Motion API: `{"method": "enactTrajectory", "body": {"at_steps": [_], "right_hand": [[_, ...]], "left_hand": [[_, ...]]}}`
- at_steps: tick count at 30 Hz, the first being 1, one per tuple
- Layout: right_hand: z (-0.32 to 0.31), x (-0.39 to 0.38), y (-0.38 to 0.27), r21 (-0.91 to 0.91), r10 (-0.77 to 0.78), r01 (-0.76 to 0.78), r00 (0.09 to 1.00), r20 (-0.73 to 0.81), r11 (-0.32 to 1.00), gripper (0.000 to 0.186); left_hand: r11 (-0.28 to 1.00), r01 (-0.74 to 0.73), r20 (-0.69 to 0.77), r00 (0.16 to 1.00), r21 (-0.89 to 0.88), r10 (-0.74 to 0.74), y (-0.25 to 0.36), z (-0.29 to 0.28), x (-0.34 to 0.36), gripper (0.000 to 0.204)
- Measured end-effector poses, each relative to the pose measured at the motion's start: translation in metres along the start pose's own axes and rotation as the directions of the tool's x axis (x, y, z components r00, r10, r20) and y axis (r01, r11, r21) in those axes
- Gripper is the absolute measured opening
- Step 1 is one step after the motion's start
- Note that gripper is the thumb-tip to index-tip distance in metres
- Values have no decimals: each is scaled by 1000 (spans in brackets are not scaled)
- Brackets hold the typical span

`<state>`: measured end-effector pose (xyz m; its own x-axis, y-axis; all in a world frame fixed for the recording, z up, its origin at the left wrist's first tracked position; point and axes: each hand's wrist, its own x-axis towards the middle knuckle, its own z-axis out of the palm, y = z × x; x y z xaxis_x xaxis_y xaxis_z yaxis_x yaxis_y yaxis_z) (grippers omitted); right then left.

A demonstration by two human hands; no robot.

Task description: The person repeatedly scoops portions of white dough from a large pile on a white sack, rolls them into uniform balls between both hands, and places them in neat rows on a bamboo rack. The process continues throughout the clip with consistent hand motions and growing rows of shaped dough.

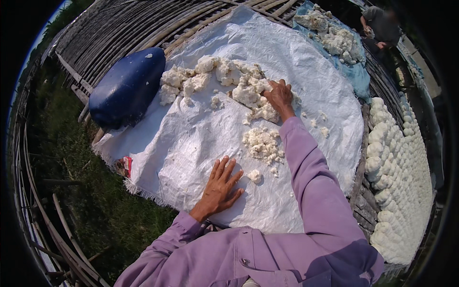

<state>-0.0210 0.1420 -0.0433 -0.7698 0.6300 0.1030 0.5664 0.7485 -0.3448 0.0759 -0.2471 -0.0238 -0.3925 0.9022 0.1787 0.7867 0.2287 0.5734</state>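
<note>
White, crumbly, dough-like lumps (pixel 195 82) lie in a curved heap on a white woven plastic sheet (pixel 186 138). My right hand (pixel 279 98) reaches to the right end of this heap, its fingers bent over a white lump (pixel 251 93); the fingertips are partly hidden. Nearer to me is a smaller patch of loose crumbs (pixel 263 145), with one separate small lump (pixel 255 176) in front of it. My left hand (pixel 221 189) rests flat on the sheet, palm down and fingers spread, left of that small lump, holding nothing.
A dark blue plastic tub (pixel 126 88) sits at the sheet's left edge. Bamboo slats (pixel 138 28) run beneath and behind. More lumps (pixel 330 36) lie on a blue sheet at back right. Rows of white rounded pieces (pixel 397 177) fill the right. A person (pixel 382 26) stands beyond.
</note>
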Motion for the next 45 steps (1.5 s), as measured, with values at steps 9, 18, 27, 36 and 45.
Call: {"method": "enactTrajectory", "body": {"at_steps": [9, 18, 27, 36, 45], "right_hand": [[-41, -27, 81, 745, 271, -35, 942, -197, 666, 79], [-9, -56, 52, 68, 0, 19, 961, -277, 997, 63], [-12, -28, 50, 91, 93, -80, 986, -141, 993, 64], [-77, -86, 11, 738, 106, -44, 994, -37, 673, 92], [-135, -138, -62, 326, -94, 355, 789, -607, 876, 44]], "left_hand": [[1000, 10, -2, 1000, -29, -10, -2, 2, -1, 48], [999, 34, 18, 999, -36, -34, 0, -2, 3, 46], [994, 6, 7, 1000, -111, -5, 2, -9, 4, 48], [-349, 191, 325, 866, -917, -381, -5, -14, 184, 88], [-753, -27, 249, 936, -657, -250, 6, 30, 226, 66]]}}
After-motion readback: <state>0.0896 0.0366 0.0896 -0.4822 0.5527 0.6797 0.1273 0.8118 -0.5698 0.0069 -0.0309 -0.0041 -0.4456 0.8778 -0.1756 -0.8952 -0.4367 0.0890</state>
